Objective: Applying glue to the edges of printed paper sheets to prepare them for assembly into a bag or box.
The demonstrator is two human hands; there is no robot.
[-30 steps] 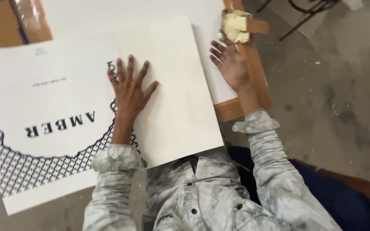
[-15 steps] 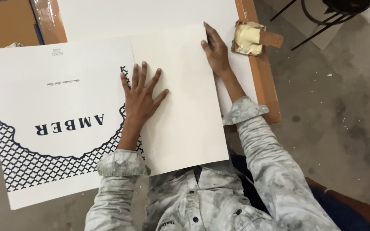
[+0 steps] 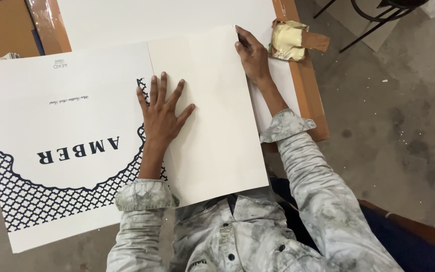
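Pressing flat with fingers spread, the left hand (image 3: 163, 113) pins the large white printed card sheet with its dark lattice border (image 3: 66, 151) to the tape-edged wooden worktable (image 3: 305, 83), resting right at the fold line where the plain cream flap (image 3: 210, 126) begins. The right hand (image 3: 251, 56) sits at that flap's far top corner, its fingers curled onto the edge, though whether they pinch it or merely press cannot be told. Judging from this, the flap is folded over and lies nearly flat; an open foil packet of yellowish paste (image 3: 288, 40) waits just beside the right hand.
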